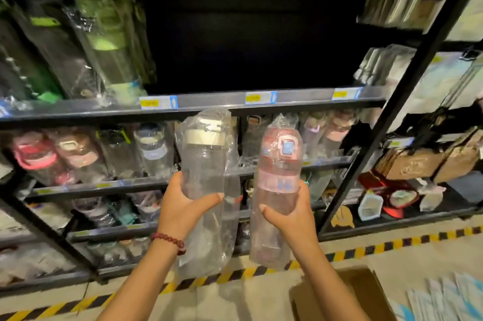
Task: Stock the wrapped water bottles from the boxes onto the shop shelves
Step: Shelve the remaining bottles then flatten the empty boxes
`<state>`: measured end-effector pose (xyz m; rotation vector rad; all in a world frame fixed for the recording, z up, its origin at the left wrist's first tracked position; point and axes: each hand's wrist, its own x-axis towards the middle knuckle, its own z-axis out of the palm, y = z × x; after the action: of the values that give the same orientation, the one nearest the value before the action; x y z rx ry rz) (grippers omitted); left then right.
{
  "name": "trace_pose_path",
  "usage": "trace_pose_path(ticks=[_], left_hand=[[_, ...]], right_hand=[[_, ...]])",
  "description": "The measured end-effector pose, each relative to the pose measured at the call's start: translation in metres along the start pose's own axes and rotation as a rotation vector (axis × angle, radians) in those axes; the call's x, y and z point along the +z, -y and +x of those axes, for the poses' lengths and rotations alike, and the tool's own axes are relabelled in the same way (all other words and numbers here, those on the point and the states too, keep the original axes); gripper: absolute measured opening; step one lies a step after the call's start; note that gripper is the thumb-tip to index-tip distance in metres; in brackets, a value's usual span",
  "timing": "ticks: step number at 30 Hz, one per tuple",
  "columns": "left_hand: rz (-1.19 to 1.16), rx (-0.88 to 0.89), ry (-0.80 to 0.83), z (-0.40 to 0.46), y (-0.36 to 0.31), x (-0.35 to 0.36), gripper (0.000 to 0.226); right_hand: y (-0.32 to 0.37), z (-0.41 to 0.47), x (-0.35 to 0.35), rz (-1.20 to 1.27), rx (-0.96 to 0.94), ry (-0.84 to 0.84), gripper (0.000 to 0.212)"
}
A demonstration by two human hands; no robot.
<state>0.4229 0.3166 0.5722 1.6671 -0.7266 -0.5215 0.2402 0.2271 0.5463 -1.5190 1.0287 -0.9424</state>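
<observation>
My left hand grips a clear bottle with a beige lid, wrapped in loose plastic and held upright. My right hand grips a pink wrapped bottle with a blue latch on its lid, also upright. Both bottles are held side by side in front of the black shop shelves, just below the middle shelf. That shelf has a wide dark gap to the right of green and black wrapped bottles. An open cardboard box lies on the floor at lower right.
The lower shelves hold several wrapped bottles in pink, black and grey. A black upright post separates a neighbouring rack with bags and small goods. Yellow-black hazard tape runs along the floor. Flat packets lie at bottom right.
</observation>
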Motion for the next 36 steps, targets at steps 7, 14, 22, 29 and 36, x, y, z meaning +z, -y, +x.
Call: trace_pose_path(ticks=[7, 14, 22, 29, 36], left_hand=[[-0.049, 0.152, -0.006, 0.094, -0.048, 0.018, 0.058], [-0.089, 0.179, 0.01, 0.198, -0.085, 0.008, 0.067], [-0.229, -0.007, 0.122, 0.286, -0.099, 0.002, 0.056], [-0.318, -0.077, 0.067, 0.324, -0.111, 0.012, 0.087], [-0.493, -0.173, -0.166, 0.361, -0.121, 0.042, 0.095]], right_hand=[[0.043, 0.094, 0.012, -0.012, -0.167, -0.026, 0.073], [0.09, 0.192, 0.046, 0.016, -0.185, -0.028, 0.065], [0.123, 0.276, 0.079, 0.411, 0.048, 0.053, 0.055], [0.137, 0.341, 0.064, 0.521, 0.172, 0.22, 0.012], [0.133, 0.387, 0.058, 0.758, 0.264, 0.129, 0.018]])
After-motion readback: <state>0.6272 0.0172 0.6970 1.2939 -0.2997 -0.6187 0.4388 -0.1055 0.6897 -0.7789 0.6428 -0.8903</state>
